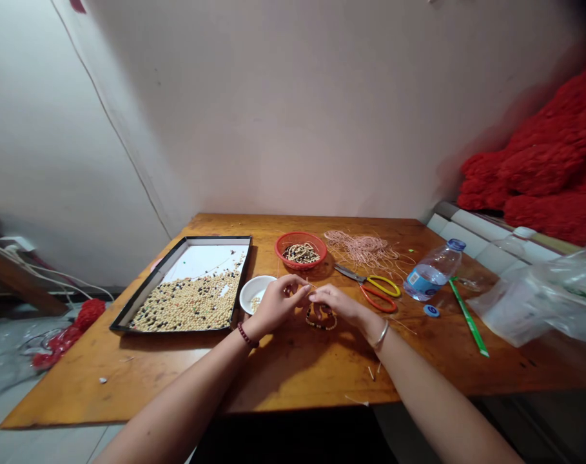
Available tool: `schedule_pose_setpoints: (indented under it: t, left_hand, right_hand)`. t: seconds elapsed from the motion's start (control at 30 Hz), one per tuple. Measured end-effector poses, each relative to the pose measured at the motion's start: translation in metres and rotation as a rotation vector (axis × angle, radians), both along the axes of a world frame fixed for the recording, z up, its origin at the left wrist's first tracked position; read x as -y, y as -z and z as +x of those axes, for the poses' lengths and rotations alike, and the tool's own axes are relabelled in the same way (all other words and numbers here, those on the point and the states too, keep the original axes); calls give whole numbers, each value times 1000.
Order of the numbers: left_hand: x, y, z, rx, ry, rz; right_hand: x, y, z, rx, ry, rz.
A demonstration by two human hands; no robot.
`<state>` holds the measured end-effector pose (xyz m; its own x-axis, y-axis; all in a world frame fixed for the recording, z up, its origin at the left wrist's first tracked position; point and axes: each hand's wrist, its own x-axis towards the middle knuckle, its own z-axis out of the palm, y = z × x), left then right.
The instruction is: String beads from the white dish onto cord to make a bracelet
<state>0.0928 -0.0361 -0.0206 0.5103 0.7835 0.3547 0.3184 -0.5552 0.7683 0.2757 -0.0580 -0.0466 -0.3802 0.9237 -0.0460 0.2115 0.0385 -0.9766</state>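
Observation:
Near the middle of the table, a beaded bracelet [327,328] of pale and dark beads hangs in a loop below my fingers. My left hand [278,301] is closed in a pinch on the bracelet's thin cord. Close beside it, my right hand [340,303] also pinches the cord, with the beads under its fingers. A small white bowl [245,296] with a few pale beads stands by my left hand, partly hidden behind it. Just beyond the hands sits a red basket [279,248] of finished-looking bead strings. The cord's exact path between my fingertips is too fine to make out.
A black-edged tray [176,332] of loose beads lies left. Scissors [370,287], a pink cord pile [363,250], a water bottle [428,274], its blue cap [431,311], a green strip [469,319] and a plastic bag [525,309] lie right. Red yarn [548,142] is heaped beyond.

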Motion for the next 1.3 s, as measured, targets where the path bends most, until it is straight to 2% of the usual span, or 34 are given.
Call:
schedule_pose_setpoints:
  t: [0.13, 0.3, 0.53, 0.8, 1.3]
  left_hand:
    - [-3, 3, 0, -46, -9, 9]
    - [-6, 1, -4, -126, 85, 0]
    - [-8, 1, -5, -211, 40, 82]
    - [-6, -3, -4, -135, -100, 143]
    - [-7, -8, -6, -1, -141, 120]
  right_hand:
    - [1, -3, -1, -48, 9, -4]
    - [1, -7, 0, -278, 117, -93]
    - [-2, -6, 3, -340, 237, -89]
    - [-4, -8, 5, -357, 330, -145]
    - [-4, -6, 6, -367, 387, -156]
